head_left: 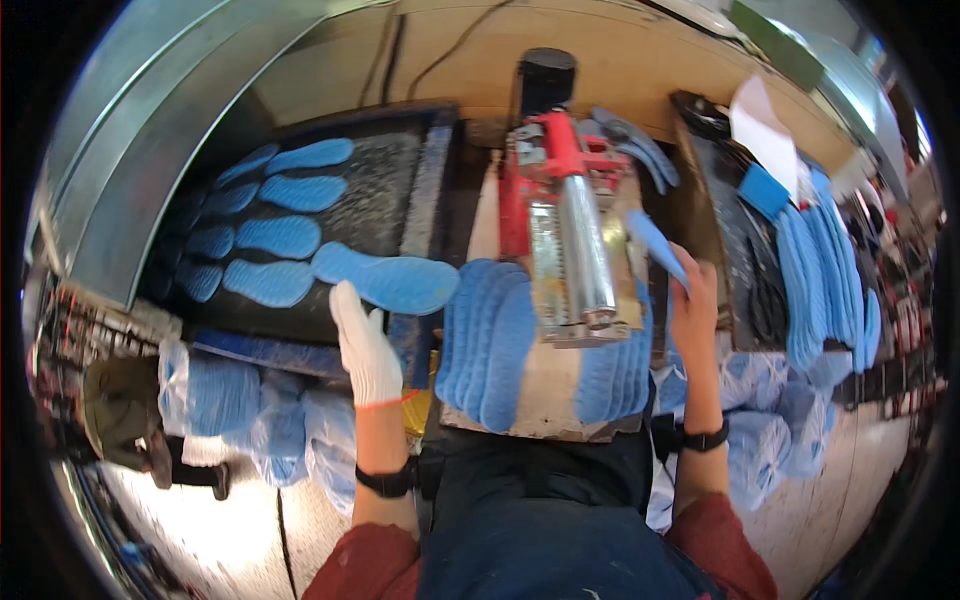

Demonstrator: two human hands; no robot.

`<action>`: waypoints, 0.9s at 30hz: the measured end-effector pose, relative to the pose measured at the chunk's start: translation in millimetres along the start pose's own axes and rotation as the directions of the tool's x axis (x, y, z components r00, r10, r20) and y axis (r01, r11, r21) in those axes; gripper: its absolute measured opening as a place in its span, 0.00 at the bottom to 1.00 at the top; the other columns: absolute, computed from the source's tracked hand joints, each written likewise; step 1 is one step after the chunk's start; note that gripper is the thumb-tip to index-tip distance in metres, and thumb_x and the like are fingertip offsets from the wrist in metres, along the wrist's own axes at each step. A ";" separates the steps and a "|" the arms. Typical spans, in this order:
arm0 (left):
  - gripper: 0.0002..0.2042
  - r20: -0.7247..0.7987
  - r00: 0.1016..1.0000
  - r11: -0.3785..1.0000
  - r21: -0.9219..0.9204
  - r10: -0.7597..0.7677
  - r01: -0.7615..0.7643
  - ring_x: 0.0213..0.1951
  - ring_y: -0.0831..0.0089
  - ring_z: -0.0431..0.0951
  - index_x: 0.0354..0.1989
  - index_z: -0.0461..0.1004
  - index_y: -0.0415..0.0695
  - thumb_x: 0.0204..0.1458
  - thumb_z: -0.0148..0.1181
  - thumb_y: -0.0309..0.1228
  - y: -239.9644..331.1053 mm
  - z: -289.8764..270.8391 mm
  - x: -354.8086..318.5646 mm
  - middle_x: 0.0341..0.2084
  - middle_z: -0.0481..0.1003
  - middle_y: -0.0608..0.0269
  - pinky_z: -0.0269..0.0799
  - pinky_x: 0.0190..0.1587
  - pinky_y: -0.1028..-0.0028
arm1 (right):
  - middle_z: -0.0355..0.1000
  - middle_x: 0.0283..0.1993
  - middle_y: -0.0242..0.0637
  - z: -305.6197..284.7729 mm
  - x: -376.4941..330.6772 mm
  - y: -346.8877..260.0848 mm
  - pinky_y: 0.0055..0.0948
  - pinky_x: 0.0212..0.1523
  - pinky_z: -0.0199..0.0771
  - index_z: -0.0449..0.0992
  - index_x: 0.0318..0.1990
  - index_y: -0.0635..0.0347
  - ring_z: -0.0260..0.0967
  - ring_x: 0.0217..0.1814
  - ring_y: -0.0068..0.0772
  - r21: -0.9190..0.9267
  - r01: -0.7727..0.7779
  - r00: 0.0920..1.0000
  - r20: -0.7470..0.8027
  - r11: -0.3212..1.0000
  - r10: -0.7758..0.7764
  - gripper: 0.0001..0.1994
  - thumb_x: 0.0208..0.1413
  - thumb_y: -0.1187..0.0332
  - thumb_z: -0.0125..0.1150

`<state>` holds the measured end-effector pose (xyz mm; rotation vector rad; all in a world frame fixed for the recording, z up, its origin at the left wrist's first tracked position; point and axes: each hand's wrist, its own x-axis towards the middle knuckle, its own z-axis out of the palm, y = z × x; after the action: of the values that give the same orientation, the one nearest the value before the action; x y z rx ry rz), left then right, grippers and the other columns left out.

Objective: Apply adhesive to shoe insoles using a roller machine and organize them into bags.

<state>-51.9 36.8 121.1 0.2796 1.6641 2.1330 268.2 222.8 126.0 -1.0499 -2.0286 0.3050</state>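
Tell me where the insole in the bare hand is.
The insole is right of centre in the head view, held up by the right hand beside the roller machine.

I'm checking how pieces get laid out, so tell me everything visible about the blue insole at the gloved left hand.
The flat blue foot-shaped insole, foam-like with a dotted texture, lies slantwise at the near edge of the dark belt, near rows of similar insoles. The white-gloved left hand touches its near edge with the fingertips; whether it grips is unclear.

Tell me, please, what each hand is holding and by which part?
The gloved left hand touches the near edge of a blue insole; a grip cannot be told. The bare right hand pinches another insole by its lower end.
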 end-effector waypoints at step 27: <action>0.27 0.730 0.588 0.813 -0.077 -0.349 0.577 0.62 0.71 0.58 0.65 0.51 0.37 0.65 0.32 0.44 -18.9 24.1 -83.3 0.61 0.59 0.59 0.50 0.64 0.72 | 0.69 0.49 0.57 87.9 -111.1 47.3 0.47 0.51 0.66 0.74 0.47 0.65 0.65 0.51 0.61 -0.255 -0.039 0.933 0.336 0.966 0.126 0.21 0.44 0.65 0.65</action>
<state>36.0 24.8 117.3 0.4166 0.8171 1.5465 264.8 179.7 -16.9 -1.3118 -2.3901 0.3086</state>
